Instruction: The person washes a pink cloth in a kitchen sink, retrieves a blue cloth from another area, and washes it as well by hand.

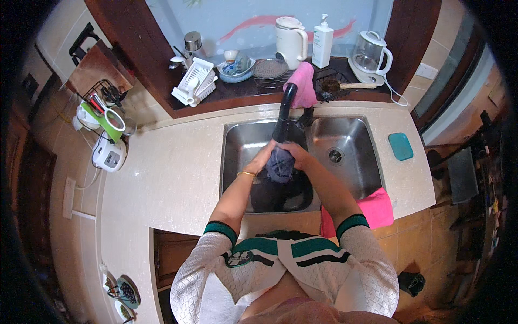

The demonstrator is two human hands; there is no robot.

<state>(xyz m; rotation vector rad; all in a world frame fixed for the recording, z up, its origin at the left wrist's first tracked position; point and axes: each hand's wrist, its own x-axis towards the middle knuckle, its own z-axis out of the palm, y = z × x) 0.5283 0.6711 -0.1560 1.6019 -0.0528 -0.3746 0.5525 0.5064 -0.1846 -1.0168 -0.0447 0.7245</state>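
Note:
Both of my hands grip a blue-grey cloth item [280,165], perhaps a cap or bag, over the left basin [238,139] of a double steel sink. My left hand [262,157] has its left edge, and my right hand [298,154] has the right edge. The black faucet [287,103] comes down right above my fingers, and water seems to run over the cloth. Dark marks show on its lower part. Something black, its kind unclear, lies in the basin beneath. A pink cloth [303,86] drapes over the faucet's upper part.
The right basin [344,141] shows its drain. A bright pink cloth [376,208] hangs over the front edge, and a teal plastic lid [401,146] lies at right. On the back ledge stand a white pump bottle [322,44], a glass kettle [368,54], a white pitcher [289,44] and white baskets [196,83].

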